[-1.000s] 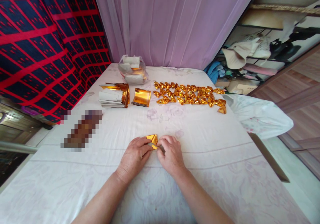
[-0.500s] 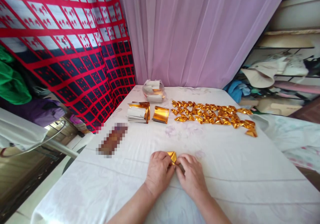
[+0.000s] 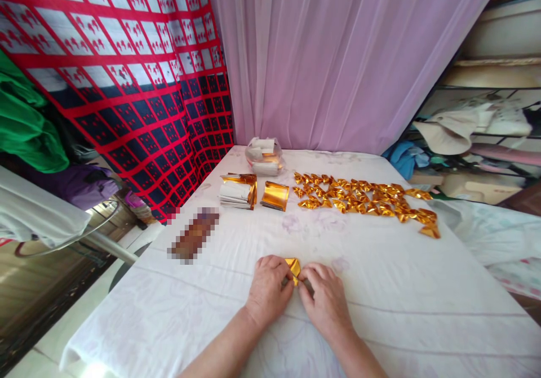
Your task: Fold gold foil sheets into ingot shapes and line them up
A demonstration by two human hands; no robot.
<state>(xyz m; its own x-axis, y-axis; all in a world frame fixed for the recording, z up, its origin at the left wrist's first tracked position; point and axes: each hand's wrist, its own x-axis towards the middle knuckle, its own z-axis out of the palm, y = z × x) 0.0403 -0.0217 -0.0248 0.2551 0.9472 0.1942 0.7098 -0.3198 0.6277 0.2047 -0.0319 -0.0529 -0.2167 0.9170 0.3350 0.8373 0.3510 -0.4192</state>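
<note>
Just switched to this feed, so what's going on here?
A person is folding gold foil paper on a white-covered table. Both the left hand and right hand pinch one small gold piece. Farther back lie rows of folded gold pieces, a stack of unfolded sheets and a clear bag.

Our room behind the white-clothed table [image 3: 401, 288]

We see a lilac curtain [image 3: 321, 57] ahead, a red-checked cloth [image 3: 105, 74] (hung leftward), cluttered shelves [image 3: 477, 136] to the right.

Head camera looks forward, down over table [image 3: 380, 288].
</note>
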